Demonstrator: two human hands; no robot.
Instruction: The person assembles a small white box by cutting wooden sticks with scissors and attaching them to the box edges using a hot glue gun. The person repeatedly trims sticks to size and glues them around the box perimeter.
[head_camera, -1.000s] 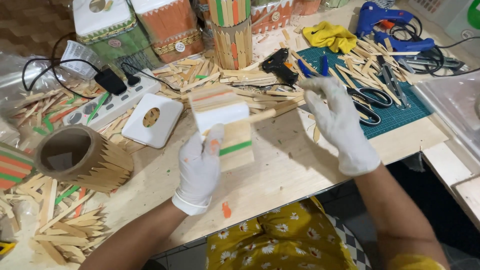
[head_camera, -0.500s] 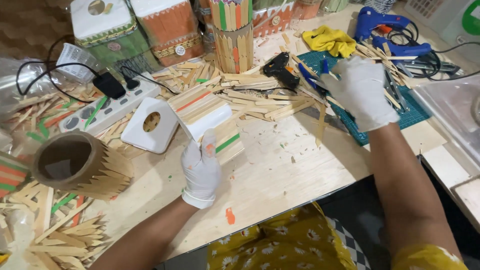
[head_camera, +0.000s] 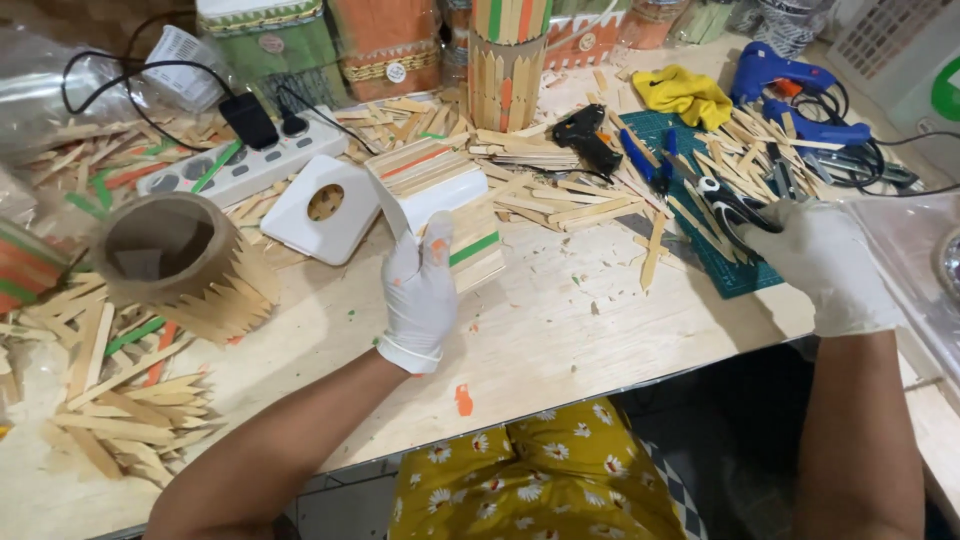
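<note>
We see a small box (head_camera: 440, 205) clad in wooden sticks, with one orange and one green stripe, held tilted above the table's middle by our gloved left hand (head_camera: 422, 295), which grips its near white side. Just behind it lies a white lid (head_camera: 322, 207) with a round hole, and left of that a stick-covered cardboard tube (head_camera: 175, 262) on its side. Our gloved right hand (head_camera: 825, 262) curls loosely over black-handled scissors (head_camera: 735, 205) on the green cutting mat (head_camera: 725, 262); whether it grips them we cannot tell. Loose sticks (head_camera: 560, 200) litter the pale wooden table (head_camera: 560, 340); a blue glue gun (head_camera: 790, 85) lies beyond.
</note>
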